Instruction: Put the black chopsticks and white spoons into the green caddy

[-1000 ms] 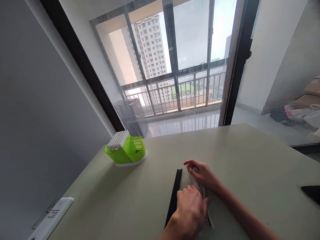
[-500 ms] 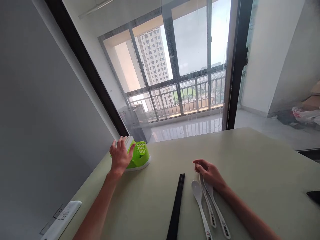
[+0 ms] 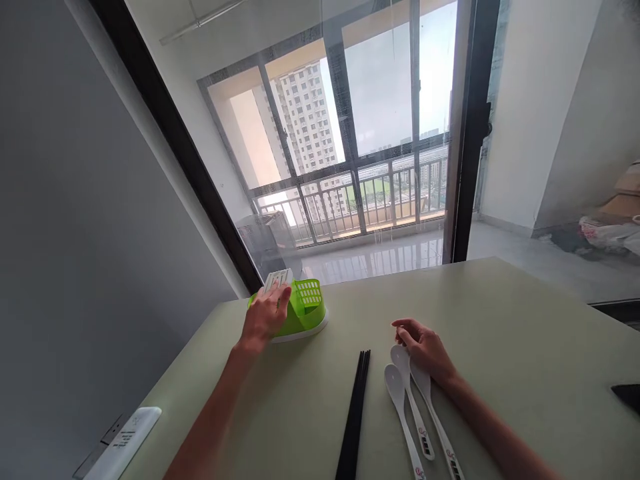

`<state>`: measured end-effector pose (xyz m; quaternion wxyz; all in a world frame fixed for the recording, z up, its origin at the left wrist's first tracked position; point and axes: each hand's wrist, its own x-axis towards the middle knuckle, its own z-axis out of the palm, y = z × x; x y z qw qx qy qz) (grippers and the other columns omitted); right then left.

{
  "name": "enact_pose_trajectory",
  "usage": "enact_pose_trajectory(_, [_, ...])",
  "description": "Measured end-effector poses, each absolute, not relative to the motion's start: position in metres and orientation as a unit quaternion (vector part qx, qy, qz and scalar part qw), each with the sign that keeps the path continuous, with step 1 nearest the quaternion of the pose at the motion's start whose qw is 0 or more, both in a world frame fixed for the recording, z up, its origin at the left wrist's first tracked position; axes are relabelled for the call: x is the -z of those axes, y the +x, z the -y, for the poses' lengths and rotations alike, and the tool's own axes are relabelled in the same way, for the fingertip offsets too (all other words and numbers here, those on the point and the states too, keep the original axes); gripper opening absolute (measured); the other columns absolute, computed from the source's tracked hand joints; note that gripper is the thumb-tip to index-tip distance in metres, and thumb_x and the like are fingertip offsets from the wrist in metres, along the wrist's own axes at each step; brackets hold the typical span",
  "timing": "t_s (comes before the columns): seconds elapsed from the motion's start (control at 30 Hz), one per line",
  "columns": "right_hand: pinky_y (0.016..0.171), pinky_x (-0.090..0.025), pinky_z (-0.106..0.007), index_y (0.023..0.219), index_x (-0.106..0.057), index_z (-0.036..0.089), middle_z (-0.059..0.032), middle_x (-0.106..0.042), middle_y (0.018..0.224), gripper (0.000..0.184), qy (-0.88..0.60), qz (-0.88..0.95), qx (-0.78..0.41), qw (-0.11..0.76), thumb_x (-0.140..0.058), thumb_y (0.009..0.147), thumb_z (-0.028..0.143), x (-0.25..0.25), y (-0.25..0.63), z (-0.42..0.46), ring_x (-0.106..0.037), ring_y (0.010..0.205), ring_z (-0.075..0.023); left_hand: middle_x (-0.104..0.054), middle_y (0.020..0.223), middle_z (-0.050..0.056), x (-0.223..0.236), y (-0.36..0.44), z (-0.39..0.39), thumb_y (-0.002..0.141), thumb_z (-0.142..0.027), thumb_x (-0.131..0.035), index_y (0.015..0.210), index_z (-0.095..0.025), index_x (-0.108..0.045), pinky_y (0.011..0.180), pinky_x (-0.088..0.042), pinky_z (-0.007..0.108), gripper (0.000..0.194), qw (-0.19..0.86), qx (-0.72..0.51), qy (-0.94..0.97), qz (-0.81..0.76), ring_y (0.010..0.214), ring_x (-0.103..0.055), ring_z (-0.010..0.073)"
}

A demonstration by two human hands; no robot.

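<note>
A bright green utensil holder (image 3: 311, 317) with slatted sides and a white base stands toward the far left of the table. My left hand (image 3: 265, 313) is gripping its near left side and top, its fingers partly out of sight behind the edge. My right hand (image 3: 427, 350) rests loosely bent over the bowl ends of the white spoons, nothing visible between its fingers. Three spoons lie side by side: a left spoon (image 3: 395, 381), a middle spoon (image 3: 401, 357) and a right spoon (image 3: 435, 417), whose bowl is partly under my hand. Black chopsticks (image 3: 357, 407) lie left of them.
A pale green table (image 3: 280, 407) fills the foreground. A white power strip (image 3: 131, 437) sits along its left edge by the grey wall. Some dark object (image 3: 627, 395) pokes in at the right. Beyond the table is a glass door with a dark frame (image 3: 470, 167).
My left hand and the green utensil holder have moved to the right together. My right hand has shifted slightly, and the middle spoon's bowl now shows more fully.
</note>
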<state>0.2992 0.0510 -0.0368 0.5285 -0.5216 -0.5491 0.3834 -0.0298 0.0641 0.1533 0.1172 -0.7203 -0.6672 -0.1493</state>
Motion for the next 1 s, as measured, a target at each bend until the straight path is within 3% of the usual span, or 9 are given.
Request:
enact_pose_trajectory(0.23, [0.077,-0.052,-0.034,0.099,-0.070,0.022,-0.0006,-0.073,0.074,0.031,-0.537,0.531,-0.355,0.550,-0.055,0.086,0.046,0.045,0.309,-0.056,-0.070,0.074,-0.0215,-0.056,0.150,0.008,-0.145,0.064,-0.058,0.105,-0.055,-0.024,0.141,-0.026,-0.060,0.118,-0.037,0.051,0.059,0.081,0.175,-0.801,0.567,0.144,-0.044,0.0309])
enact_pose_trajectory(0.4, [0.074,-0.051,-0.033,0.101,-0.069,0.021,-0.0008,-0.073,0.074,0.031,-0.542,0.518,-0.344,0.566,-0.056,0.086,0.045,0.051,0.311,-0.059,-0.069,0.072,-0.0210,-0.054,0.152,0.012,-0.143,0.126,-0.050,0.105,-0.054,-0.024,0.141,-0.027,-0.060,0.107,-0.045,0.053,0.057,0.054,0.178,-0.815,0.549,0.129,-0.058,0.0335])
enact_pose_trajectory(0.53, [0.074,-0.052,-0.034,0.103,-0.068,0.021,-0.0032,-0.074,0.080,0.034,-0.566,0.475,-0.320,0.593,-0.056,0.086,0.047,0.055,0.317,-0.061,-0.069,0.074,-0.0215,-0.057,0.150,0.009,-0.142,0.149,-0.041,0.104,-0.056,-0.030,0.140,-0.031,-0.060,0.104,-0.046,0.054,0.053,0.022,0.197,-0.819,0.538,0.122,-0.062,0.0349])
enact_pose_trajectory(0.63, [0.074,-0.052,-0.034,0.103,-0.066,0.020,-0.0048,-0.074,0.083,0.034,-0.583,0.449,-0.306,0.604,-0.054,0.087,0.047,0.056,0.321,-0.062,-0.068,0.076,-0.0217,-0.062,0.142,0.010,-0.135,0.142,-0.038,0.104,-0.055,-0.031,0.138,-0.029,-0.060,0.108,-0.043,0.051,0.052,-0.015,0.264,-0.808,0.527,0.125,-0.060,0.0311])
enact_pose_trajectory(0.73, [0.074,-0.052,-0.034,0.103,-0.063,0.020,-0.0043,-0.072,0.083,0.032,-0.594,0.425,-0.291,0.618,-0.052,0.089,0.047,0.055,0.322,-0.063,-0.066,0.075,-0.0207,-0.065,0.130,0.012,-0.114,0.116,-0.039,0.105,-0.049,-0.032,0.125,-0.024,-0.063,0.099,-0.050,0.040,0.045,-0.037,0.426,-0.728,0.535,0.110,-0.064,0.0228])
enact_pose_trajectory(0.8, [0.074,-0.052,-0.033,0.103,-0.062,0.020,-0.0039,-0.071,0.083,0.032,-0.595,0.417,-0.286,0.625,-0.051,0.089,0.046,0.054,0.321,-0.062,-0.065,0.075,-0.0201,-0.067,0.116,0.011,-0.091,0.092,-0.040,0.104,-0.046,-0.033,0.112,-0.021,-0.062,0.079,-0.053,0.032,0.039,-0.057,0.510,-0.647,0.564,0.090,-0.064,0.0188])
enact_pose_trajectory(0.87, [0.073,-0.052,-0.032,0.103,-0.061,0.020,-0.0036,-0.070,0.083,0.031,-0.595,0.415,-0.281,0.628,-0.052,0.089,0.047,0.053,0.319,-0.061,-0.064,0.074,-0.0197,-0.066,0.089,0.004,-0.065,0.067,-0.040,0.102,-0.046,-0.033,0.095,-0.021,-0.060,0.064,-0.047,0.027,0.037,-0.109,0.499,-0.619,0.597,0.069,-0.058,0.0158])
enact_pose_trajectory(0.93, [0.072,-0.052,-0.032,0.102,-0.061,0.021,-0.0030,-0.069,0.082,0.032,-0.596,0.414,-0.279,0.629,-0.053,0.089,0.048,0.053,0.317,-0.060,-0.064,0.073,-0.0196,-0.051,0.064,-0.004,-0.041,0.046,-0.039,0.101,-0.050,-0.034,0.077,-0.022,-0.053,0.055,-0.037,0.025,0.042,-0.178,0.438,-0.632,0.614,0.053,-0.045,0.0129])
enact_pose_trajectory(1.0, [0.070,-0.051,-0.032,0.103,-0.061,0.021,-0.0024,-0.069,0.081,0.032,-0.595,0.414,-0.279,0.629,-0.054,0.088,0.048,0.053,0.316,-0.059,-0.063,0.071,-0.0195,-0.039,0.057,-0.006,-0.022,0.032,-0.037,0.100,-0.053,-0.036,0.068,-0.022,-0.047,0.053,-0.031,0.025,0.046,-0.230,0.378,-0.660,0.607,0.051,-0.038,0.0114])
